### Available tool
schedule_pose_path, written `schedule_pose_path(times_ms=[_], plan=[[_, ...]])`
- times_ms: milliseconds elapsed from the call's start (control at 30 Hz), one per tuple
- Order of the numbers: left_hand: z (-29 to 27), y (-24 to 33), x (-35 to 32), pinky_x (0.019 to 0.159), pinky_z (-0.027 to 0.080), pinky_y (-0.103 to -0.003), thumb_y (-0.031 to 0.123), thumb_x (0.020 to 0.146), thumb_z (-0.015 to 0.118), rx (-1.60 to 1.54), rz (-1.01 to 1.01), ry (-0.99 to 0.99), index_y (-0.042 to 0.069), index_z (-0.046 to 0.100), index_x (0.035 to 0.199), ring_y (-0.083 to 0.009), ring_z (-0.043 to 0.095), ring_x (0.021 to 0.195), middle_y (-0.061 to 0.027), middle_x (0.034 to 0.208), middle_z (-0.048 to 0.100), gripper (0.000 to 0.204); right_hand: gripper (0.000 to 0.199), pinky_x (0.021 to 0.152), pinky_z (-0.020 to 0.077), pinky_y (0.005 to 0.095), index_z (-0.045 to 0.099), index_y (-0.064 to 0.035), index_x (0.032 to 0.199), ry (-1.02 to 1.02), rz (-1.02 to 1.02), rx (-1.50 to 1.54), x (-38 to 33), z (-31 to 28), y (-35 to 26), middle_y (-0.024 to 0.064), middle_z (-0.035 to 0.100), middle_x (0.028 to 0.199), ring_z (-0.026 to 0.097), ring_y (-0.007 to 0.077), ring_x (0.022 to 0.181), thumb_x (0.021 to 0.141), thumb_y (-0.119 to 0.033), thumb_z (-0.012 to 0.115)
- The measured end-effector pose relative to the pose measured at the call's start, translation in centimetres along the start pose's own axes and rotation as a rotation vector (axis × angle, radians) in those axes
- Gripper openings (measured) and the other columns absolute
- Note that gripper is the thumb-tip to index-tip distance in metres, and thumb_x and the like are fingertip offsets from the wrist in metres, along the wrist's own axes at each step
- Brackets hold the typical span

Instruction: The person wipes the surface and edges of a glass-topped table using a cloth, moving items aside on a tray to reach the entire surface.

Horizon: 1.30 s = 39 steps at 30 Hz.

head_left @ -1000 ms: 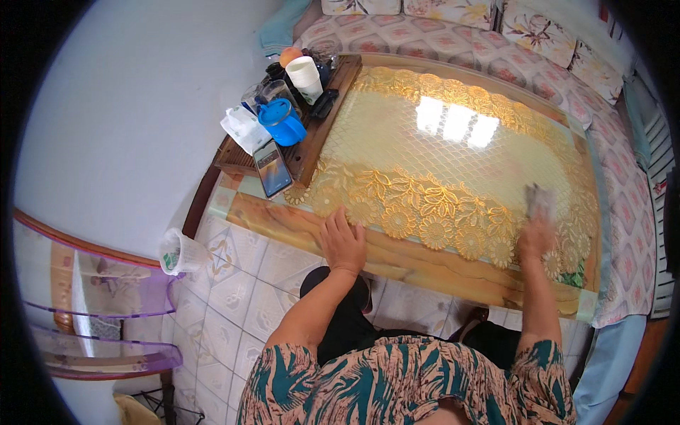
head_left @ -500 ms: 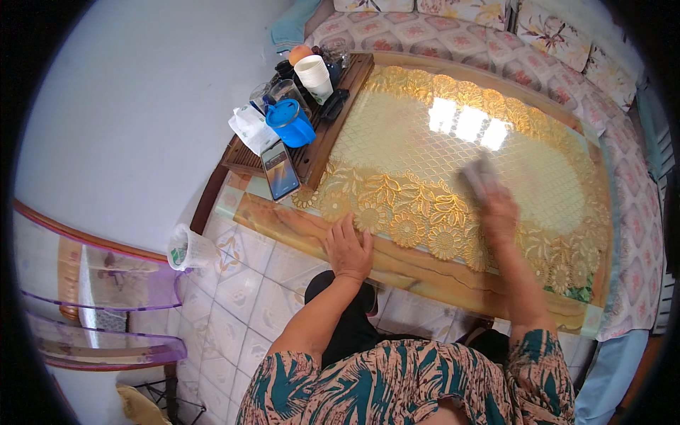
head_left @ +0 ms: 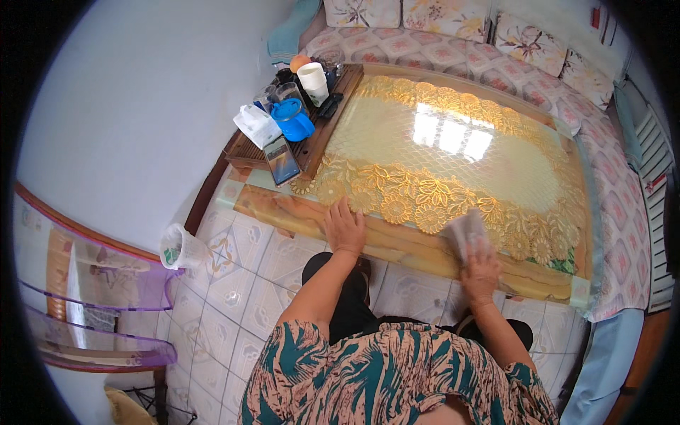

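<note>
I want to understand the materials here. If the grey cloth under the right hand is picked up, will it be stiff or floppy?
Probably floppy: the grey cloth bunches into soft folds under the right hand. It likely weighs little, since it looks thin. On the glossy table cover it should slide easily.

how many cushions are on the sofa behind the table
4 show: cushion one at the top centre, cushion two beside it, cushion three further right, cushion four nearest the right rim. More may lie beyond the frame.

Ahead of both hands the table top (head_left: 453,152) lies open. Far left of the left hand (head_left: 344,228), a blue jug (head_left: 292,120) and white cup (head_left: 313,82) crowd the wooden tray (head_left: 244,150).
</note>
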<state>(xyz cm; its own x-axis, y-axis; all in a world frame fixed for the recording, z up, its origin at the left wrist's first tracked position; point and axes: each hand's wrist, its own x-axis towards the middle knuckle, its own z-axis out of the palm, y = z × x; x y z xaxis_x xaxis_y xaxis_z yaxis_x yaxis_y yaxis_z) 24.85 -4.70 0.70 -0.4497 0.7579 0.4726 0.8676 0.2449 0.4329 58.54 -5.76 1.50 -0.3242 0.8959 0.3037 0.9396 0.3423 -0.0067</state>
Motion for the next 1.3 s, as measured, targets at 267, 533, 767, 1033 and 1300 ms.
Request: schedule_pose_path(times_ms=[267,533,767,1033,1300], plan=[[-1.1,3.7,-5.6,0.110,0.020,-0.048,0.031,0.082,0.059,0.043,0.101,-0.242,-0.001,0.034,0.138,-0.0351,0.026,0.134,-0.0177,0.144,0.032,0.069,0.059,0.095,0.0320,0.0579,0.047,-0.0211,0.133,0.097,0.493,0.016,-0.3,1.4,7.7,0.0060,0.039,0.144,0.036,0.0372,0.127,0.076,-0.021,0.061],[-0.3,8.6,-8.2,0.105,0.028,-0.045,0.036,0.087,0.055,-0.328,0.154,-0.302,-0.005,0.037,0.134,-0.0377,0.036,0.124,-0.0239,0.135,0.039,0.065,0.058,0.093,0.0330,0.0537,0.047,-0.0146,0.130,-0.059,0.033,0.230,2.3,-0.2,-6.4,0.0110,0.037,0.141,0.033,0.0352,0.129,0.074,-0.015,0.060],[-2.5,12.3,-6.8,0.100,0.033,-0.045,0.048,0.089,0.053,-0.614,0.005,-0.434,-0.008,0.035,0.132,-0.0414,0.043,0.116,-0.0294,0.125,0.044,0.073,0.052,0.107,0.0280,0.0425,0.035,-0.0122,0.141,-0.278,0.334,1.504,3.7,0.1,-6.7,0.0124,0.038,0.143,0.035,0.0309,0.130,0.092,-0.021,0.050],[-1.9,13.5,-7.1,0.094,0.039,-0.044,0.036,0.078,0.064,-0.071,0.352,-0.440,0.013,0.039,0.139,-0.0359,0.046,0.114,-0.0205,0.131,0.045,0.070,0.039,0.090,0.0440,0.0277,0.047,-0.0039,0.129,-0.246,0.327,1.446,0.9,0.3,-1.4,0.0099,0.056,0.124,0.054,0.0172,0.110,0.090,-0.007,0.048],[-0.4,4.1,0.7,0.078,0.046,-0.048,0.025,0.078,0.061,0.180,0.262,-0.315,0.015,0.057,0.122,-0.0375,0.059,0.089,-0.0186,0.109,0.060,0.046,0.023,0.085,0.0455,0.0401,0.060,-0.0066,0.105,0.199,0.326,0.543,-0.3,-0.6,9.1,0.0135,0.060,0.105,0.056,0.0337,0.097,0.082,-0.009,0.057]])
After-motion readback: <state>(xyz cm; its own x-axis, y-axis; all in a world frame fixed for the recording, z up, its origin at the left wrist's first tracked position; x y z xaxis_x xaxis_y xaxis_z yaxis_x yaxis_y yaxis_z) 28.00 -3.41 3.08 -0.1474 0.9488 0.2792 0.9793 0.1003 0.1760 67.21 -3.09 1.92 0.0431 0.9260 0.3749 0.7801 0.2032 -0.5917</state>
